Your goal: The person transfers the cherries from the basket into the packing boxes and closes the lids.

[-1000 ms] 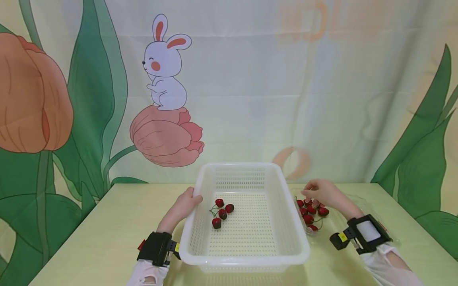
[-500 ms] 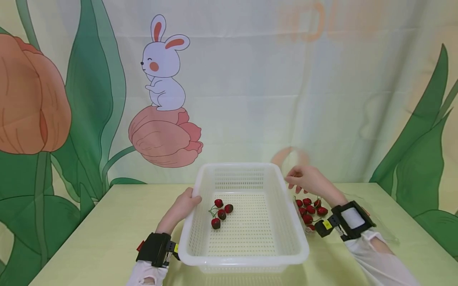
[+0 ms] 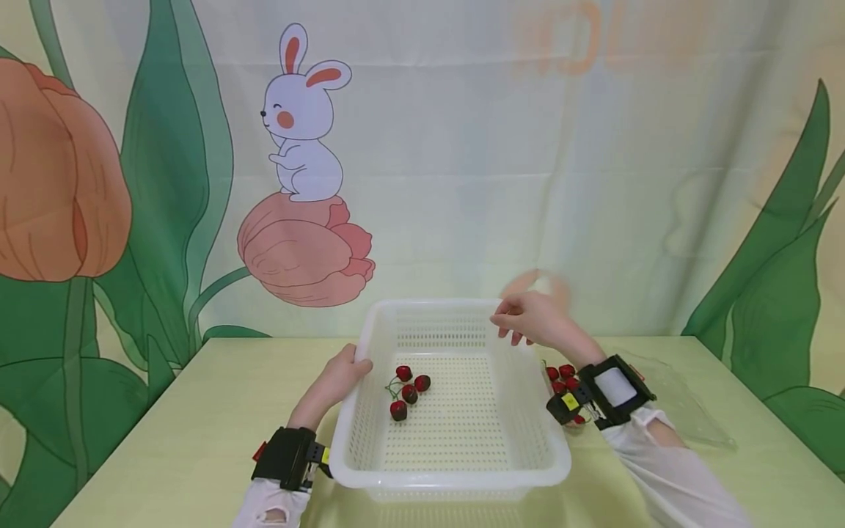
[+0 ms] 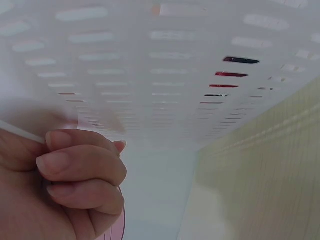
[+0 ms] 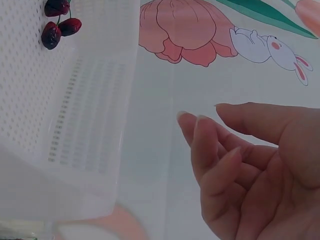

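Note:
A white perforated plastic basket [image 3: 449, 480] stands on the table, several dark red cherries [image 3: 409, 394] with green stems lying on the left of its floor. My left hand [image 3: 343, 378] grips the basket's left rim, thumb over the top; in the left wrist view its fingers [image 4: 92, 170] curl under the rim. Over the basket's back right corner hovers my right hand [image 3: 531, 320]. The right wrist view shows its thumb apart from the loosely bent fingers [image 5: 205, 145], nothing between them. More cherries [image 3: 551, 373] lie right of the basket, partly hidden by my right forearm and wrist camera.
A clear plastic sheet or lid [image 3: 693, 411] lies on the pale yellow table [image 3: 165, 440] at the right. Behind the table hangs a curtain [image 3: 449, 169] printed with a rabbit and tulips.
My right hand has moved left from over the cherries beside the basket to the basket's back right corner. The left hand and the basket have stayed in place.

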Demonstrator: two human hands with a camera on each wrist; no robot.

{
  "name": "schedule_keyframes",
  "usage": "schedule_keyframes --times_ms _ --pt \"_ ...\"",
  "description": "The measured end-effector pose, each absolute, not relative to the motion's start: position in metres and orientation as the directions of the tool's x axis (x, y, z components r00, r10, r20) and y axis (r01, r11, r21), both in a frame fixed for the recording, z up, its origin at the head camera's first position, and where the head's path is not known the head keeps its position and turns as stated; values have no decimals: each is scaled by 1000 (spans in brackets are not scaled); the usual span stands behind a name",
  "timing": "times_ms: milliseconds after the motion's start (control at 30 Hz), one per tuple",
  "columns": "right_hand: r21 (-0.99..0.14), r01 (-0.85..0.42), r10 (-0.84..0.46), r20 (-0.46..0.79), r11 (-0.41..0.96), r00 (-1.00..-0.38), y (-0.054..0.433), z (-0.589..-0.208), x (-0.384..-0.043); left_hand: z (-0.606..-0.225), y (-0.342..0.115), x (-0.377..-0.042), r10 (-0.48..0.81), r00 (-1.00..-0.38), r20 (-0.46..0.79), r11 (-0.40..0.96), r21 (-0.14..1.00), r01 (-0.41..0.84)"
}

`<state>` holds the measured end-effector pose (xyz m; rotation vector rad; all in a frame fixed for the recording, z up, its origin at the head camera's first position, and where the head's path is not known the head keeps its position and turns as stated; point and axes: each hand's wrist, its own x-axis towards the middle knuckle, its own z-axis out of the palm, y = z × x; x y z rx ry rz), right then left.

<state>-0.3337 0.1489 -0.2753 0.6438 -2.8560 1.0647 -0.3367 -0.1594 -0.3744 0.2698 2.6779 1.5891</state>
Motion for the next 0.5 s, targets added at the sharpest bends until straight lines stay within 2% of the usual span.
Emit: schedule_keyframes --times_ms 500 --pt "-645 -401 -429 124 650 -895 98 -272 -336 -374 -158 -337 143 -987 72 486 863 134"
